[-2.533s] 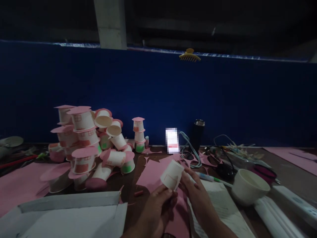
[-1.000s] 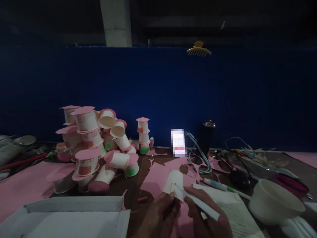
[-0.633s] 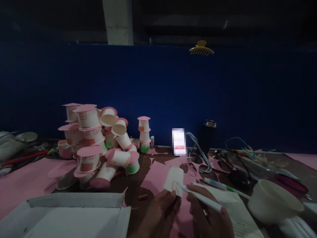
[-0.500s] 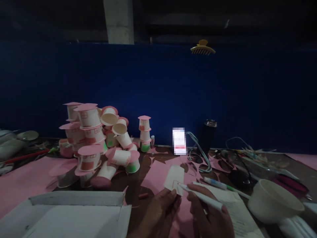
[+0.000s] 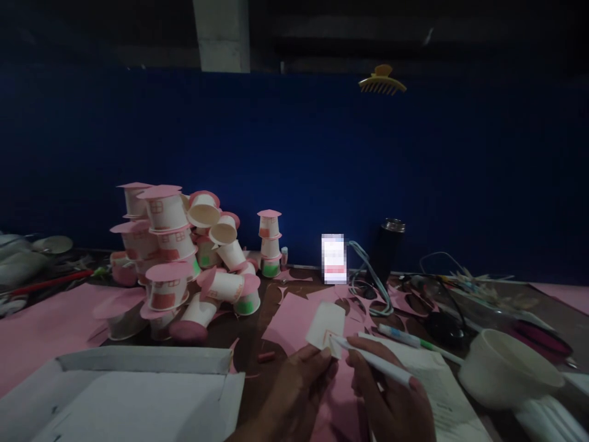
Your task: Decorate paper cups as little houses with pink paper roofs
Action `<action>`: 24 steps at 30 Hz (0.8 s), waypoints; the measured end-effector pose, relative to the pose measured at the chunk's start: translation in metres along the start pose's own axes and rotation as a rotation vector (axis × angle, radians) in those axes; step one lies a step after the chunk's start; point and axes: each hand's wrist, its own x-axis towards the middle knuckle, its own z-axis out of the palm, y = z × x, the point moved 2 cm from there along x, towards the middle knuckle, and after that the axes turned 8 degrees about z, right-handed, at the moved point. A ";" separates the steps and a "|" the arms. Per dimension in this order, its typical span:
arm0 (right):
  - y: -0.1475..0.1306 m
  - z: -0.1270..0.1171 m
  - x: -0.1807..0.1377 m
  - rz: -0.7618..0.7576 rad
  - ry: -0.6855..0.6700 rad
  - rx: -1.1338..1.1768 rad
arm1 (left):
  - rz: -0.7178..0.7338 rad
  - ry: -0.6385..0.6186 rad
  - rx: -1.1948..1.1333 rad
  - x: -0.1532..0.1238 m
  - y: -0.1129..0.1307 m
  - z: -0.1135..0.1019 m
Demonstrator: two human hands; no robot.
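Over the pink paper point(image 5: 285, 325): pen point(image 5: 386, 367) at cup point(image 5: 324, 320)

Left hand point(image 5: 306, 383) pinches the cup, tilted, by its near edge. Right hand point(image 5: 393, 390) grips the pen; tip at the cup's red outline point(image 5: 327, 336), contact too small to confirm. Pink-topped cups point(image 5: 169, 213) piled left on the tabletop point(image 5: 253, 334), beige mug point(image 5: 506, 377) to the right.

From held cup point(image 5: 324, 324): low passage toward 11 o'clock over pink paper point(image 5: 288, 320). Cup pile point(image 5: 177, 242) blocks 10, white tray point(image 5: 142, 361) 9, large cup point(image 5: 501, 374) 3; dark flask point(image 5: 388, 252) about 1:30, base too dim to judge.
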 end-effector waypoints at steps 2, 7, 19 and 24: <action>0.000 0.000 0.001 -0.042 -0.013 -0.036 | 0.005 0.004 0.004 0.000 0.000 0.000; -0.002 0.000 0.000 -0.116 -0.013 -0.096 | 0.023 0.031 0.002 0.000 0.000 0.001; -0.003 0.000 0.000 -0.038 -0.023 -0.072 | 0.060 -0.076 0.092 -0.003 0.004 0.010; -0.003 0.000 0.000 0.009 -0.027 -0.002 | 0.062 -0.083 0.114 -0.005 0.006 0.013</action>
